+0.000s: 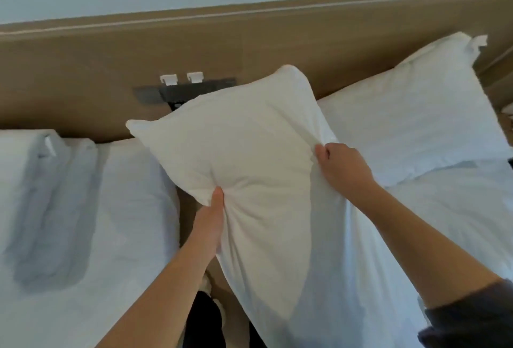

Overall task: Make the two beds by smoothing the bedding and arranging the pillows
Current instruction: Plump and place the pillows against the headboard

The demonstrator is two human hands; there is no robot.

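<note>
A brown headboard (83,70) runs along the wall beyond both hands. The left bed (125,208) lies out past the left hand, with a rumpled fold of bedding (50,208) on its far side. The right bed (444,222) spreads under and beyond the right arm, and a second pillow (416,114) lies at its head, just past the right hand. Between the hands hangs the pillow (236,153), lifted and tilted over the gap between the beds. Above it on the headboard is a dark panel (172,92) with two white plugs (181,78). The right hand (341,167) clutches the pillow's right edge with curled fingers. The left hand (211,217) pinches bunched cloth at its lower left edge.
</note>
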